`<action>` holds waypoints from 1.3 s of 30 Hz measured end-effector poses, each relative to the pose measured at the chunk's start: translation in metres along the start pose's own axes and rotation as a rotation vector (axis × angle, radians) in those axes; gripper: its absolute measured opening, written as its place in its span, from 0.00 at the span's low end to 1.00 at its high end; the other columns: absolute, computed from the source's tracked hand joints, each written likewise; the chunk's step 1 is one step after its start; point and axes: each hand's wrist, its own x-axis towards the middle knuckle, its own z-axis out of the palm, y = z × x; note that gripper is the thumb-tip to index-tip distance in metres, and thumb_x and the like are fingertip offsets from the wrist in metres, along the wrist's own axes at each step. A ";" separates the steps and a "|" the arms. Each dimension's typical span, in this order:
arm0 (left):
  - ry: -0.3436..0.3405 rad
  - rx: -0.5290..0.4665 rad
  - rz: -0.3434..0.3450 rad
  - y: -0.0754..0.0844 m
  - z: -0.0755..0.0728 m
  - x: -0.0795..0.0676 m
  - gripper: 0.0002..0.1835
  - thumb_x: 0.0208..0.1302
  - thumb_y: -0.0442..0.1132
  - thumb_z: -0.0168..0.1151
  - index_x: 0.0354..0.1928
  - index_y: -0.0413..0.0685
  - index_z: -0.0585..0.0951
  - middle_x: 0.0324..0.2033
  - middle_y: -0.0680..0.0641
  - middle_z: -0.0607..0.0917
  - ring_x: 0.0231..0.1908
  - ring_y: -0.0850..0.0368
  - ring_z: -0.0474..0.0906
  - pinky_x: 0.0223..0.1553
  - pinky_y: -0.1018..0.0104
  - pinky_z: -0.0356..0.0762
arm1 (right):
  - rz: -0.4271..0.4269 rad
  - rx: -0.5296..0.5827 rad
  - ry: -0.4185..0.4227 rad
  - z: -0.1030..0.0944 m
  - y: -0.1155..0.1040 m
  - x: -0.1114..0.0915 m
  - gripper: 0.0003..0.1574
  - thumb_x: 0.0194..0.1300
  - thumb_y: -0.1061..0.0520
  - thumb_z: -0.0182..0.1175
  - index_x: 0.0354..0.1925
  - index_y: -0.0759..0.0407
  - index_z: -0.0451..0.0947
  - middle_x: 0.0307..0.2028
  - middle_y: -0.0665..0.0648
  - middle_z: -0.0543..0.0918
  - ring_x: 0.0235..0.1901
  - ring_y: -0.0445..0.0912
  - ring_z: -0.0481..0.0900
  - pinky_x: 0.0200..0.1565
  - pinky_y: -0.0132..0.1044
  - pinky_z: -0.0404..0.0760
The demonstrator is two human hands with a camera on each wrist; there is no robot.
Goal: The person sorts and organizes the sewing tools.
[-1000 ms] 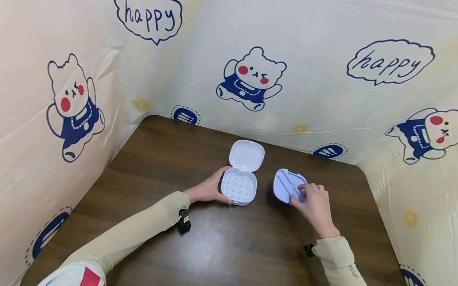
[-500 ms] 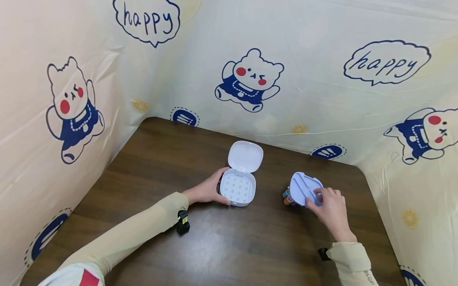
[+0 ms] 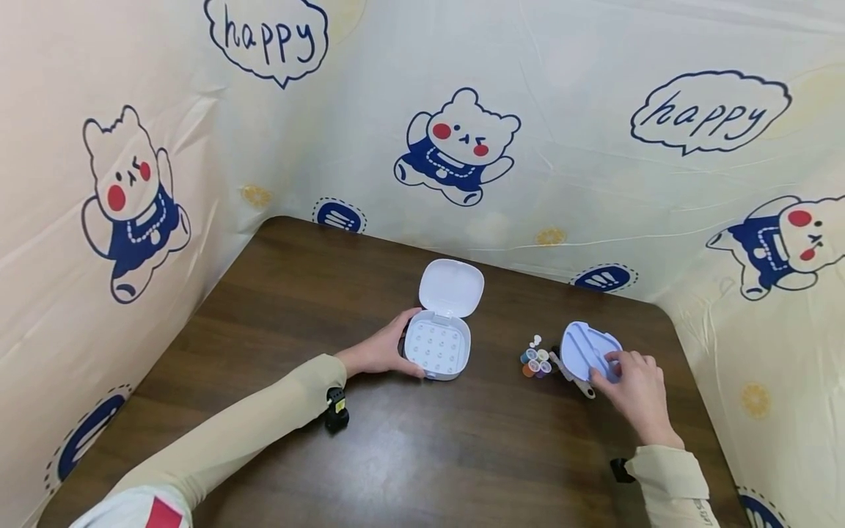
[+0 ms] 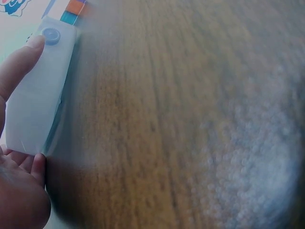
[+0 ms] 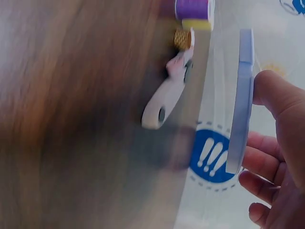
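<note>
In the head view my left hand (image 3: 379,352) grips the left side of a white plastic case (image 3: 437,346), its thumb along the front. The case stands on the table with its hinged lid (image 3: 452,287) tipped back; rows of small marks show on its floor. Off to the right, my right hand (image 3: 637,392) pinches a pale blue grooved tray (image 3: 584,350) by its near right edge. The right wrist view shows that tray (image 5: 242,105) edge-on, between thumb and fingers. Partly under it in the head view lie thread snips (image 3: 586,389) with a pale handle.
Several small thread spools (image 3: 535,364) stand clustered between the case and the tray, a small white piece (image 3: 536,340) behind them. A gold ridged piece (image 5: 182,39) lies by the snips. The brown table (image 3: 396,455) ends at a printed cloth (image 3: 581,183) along the back.
My right hand has carried the tray to the right, uncovering the thread spools, the white piece and part of the snips. My left hand stays on the case.
</note>
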 end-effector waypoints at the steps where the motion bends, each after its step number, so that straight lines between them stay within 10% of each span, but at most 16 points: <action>1: 0.000 0.002 0.001 0.000 0.000 0.000 0.68 0.47 0.50 0.86 0.82 0.45 0.48 0.78 0.38 0.59 0.76 0.45 0.57 0.75 0.46 0.56 | 0.003 0.001 -0.004 0.000 0.004 0.000 0.24 0.57 0.52 0.74 0.41 0.72 0.82 0.31 0.65 0.81 0.39 0.64 0.72 0.40 0.56 0.66; 39: -0.014 0.022 -0.008 0.000 -0.001 0.000 0.68 0.49 0.51 0.85 0.82 0.45 0.48 0.79 0.39 0.57 0.76 0.45 0.56 0.75 0.46 0.57 | 0.058 -0.021 -0.213 0.019 0.095 -0.007 0.25 0.64 0.50 0.71 0.43 0.73 0.81 0.31 0.64 0.80 0.38 0.64 0.72 0.40 0.59 0.68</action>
